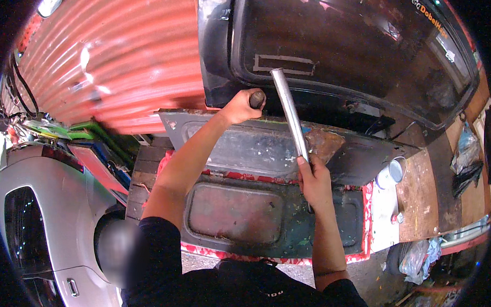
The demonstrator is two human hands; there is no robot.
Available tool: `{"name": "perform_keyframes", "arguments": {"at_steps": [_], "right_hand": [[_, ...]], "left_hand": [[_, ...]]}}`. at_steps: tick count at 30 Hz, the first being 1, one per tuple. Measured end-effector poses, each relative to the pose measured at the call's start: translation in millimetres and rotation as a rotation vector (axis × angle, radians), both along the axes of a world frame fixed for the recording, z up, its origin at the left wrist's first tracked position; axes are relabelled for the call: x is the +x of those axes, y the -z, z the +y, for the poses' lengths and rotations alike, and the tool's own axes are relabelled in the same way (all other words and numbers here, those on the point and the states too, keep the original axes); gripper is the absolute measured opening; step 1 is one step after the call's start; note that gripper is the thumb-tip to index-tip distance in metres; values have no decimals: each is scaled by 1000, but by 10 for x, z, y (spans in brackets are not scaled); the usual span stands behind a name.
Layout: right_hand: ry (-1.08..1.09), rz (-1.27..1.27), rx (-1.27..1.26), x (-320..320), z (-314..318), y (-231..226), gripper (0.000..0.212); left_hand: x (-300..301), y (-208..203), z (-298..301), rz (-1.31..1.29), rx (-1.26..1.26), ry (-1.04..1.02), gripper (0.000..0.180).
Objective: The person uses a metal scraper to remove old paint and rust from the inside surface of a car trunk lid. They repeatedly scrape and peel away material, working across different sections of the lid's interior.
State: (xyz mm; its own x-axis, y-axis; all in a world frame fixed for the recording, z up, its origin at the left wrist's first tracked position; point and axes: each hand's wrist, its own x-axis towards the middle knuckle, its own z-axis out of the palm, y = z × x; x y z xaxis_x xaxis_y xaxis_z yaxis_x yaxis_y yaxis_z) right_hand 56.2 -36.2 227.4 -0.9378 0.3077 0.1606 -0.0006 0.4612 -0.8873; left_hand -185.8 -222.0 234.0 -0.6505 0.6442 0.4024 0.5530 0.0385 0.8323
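My left hand point(244, 106) is closed round a dark, rounded handle-like piece point(256, 100). Only its blunt end shows, so I cannot tell what kind of tool it is. My right hand point(314, 178) grips the lower part of a long, shiny metal tube point(288, 111), which slants up and a little to the left. Beneath my arms lies a dark panel with recessed rectangles point(234, 213), littered with bits of debris. Behind it a similar grey panel point(234, 146) stands tilted, scuffed with pale marks. A rusty brown patch point(326, 144) shows beside the tube.
Red floral cloth point(276, 256) edges the work surface. A white can point(389, 174) stands at the right, near a hanging plastic bag point(466, 148). A black vehicle window point(349, 36) rises at the back, beside red corrugated sheeting point(128, 60). A silver car point(58, 214) is at left.
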Motion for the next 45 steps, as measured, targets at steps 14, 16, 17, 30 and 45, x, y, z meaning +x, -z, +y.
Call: {"name": "perform_keyframes", "arguments": {"at_steps": [14, 16, 17, 30, 45], "right_hand": [[70, 91, -109, 150, -75, 372, 22], [37, 122, -125, 123, -34, 433, 21], [33, 97, -160, 136, -44, 397, 21], [61, -1, -284, 241, -34, 276, 23], [72, 43, 83, 5, -56, 330, 30]], "left_hand": [[-65, 51, -62, 96, -138, 5, 17], [-32, -38, -42, 72, -66, 8, 15], [-23, -99, -44, 23, -49, 19, 14], [-100, -71, 42, 68, -65, 43, 14], [-74, 200, -106, 173, -260, 2, 22]]}}
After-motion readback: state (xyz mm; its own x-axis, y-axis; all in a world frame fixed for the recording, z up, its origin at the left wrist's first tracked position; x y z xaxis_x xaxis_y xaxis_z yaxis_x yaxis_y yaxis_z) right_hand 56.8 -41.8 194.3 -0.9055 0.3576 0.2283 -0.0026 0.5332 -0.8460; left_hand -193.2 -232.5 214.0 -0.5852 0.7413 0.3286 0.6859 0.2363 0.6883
